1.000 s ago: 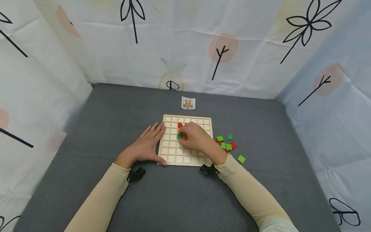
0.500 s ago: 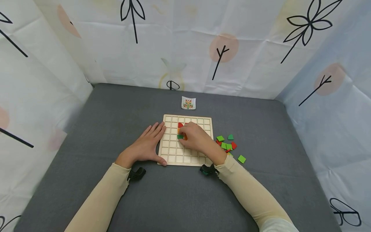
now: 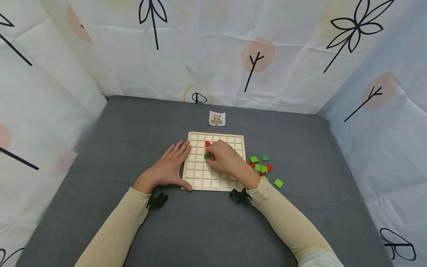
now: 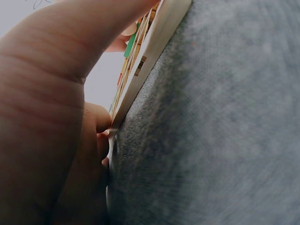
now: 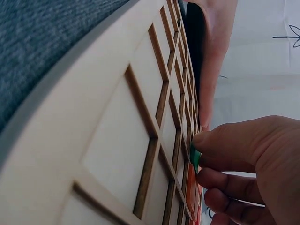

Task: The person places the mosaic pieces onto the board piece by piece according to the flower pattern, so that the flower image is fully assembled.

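A light wooden grid board (image 3: 197, 174) lies on the grey table. My left hand (image 3: 171, 165) is spread along its left edge, fingers straight and thumb at the near corner. Over the board's middle, my right hand (image 3: 224, 157) pinches a dark green tile (image 3: 208, 157) between thumb and index finger. In the right wrist view the green tile (image 5: 195, 156) stands tilted at the grid, by an orange tile (image 5: 191, 185). A red tile (image 3: 208, 143) sits farther up the same column. The right hand covers part of the placed tiles.
Right of the board lie several loose tiles, among them a light green one (image 3: 278, 183), a red one (image 3: 269, 167) and a dark green one (image 3: 265, 157). A small pattern card (image 3: 217, 118) lies beyond the board. Patterned white cloth (image 3: 220, 33) hangs behind the table.
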`<state>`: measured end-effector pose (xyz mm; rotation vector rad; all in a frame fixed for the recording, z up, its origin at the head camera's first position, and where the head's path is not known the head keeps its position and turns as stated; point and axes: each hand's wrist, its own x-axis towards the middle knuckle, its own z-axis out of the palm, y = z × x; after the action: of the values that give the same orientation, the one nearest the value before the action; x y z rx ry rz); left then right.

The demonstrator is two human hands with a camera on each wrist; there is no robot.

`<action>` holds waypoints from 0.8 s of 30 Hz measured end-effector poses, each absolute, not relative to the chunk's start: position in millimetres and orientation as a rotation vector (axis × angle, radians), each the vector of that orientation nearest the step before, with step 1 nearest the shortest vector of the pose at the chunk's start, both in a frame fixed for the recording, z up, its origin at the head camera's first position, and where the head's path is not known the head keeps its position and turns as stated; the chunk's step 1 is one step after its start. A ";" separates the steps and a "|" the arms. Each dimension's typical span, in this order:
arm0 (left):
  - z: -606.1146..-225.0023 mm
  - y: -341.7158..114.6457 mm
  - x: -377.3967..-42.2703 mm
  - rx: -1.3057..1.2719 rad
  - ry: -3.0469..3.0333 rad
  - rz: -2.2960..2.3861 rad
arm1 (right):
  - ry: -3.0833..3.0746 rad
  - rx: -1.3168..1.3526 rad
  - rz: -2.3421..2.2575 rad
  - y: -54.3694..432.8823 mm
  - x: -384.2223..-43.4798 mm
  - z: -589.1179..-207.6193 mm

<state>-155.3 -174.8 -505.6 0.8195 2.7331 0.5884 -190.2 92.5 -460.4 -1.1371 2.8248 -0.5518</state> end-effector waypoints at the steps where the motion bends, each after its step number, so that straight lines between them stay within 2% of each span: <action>1: -505.4 -174.9 -155.1 0.825 2.734 0.591 | 2.828 -1.138 -0.550 92.6 -190.3 -460.7; 24: -508.6 -176.4 -157.4 0.815 2.716 0.590 | 2.849 -1.052 -0.609 102.9 -187.8 -455.2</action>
<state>-157.4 -176.4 -508.6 0.8155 2.7161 0.5900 -187.8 102.9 -455.2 -1.0517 2.8488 -0.6095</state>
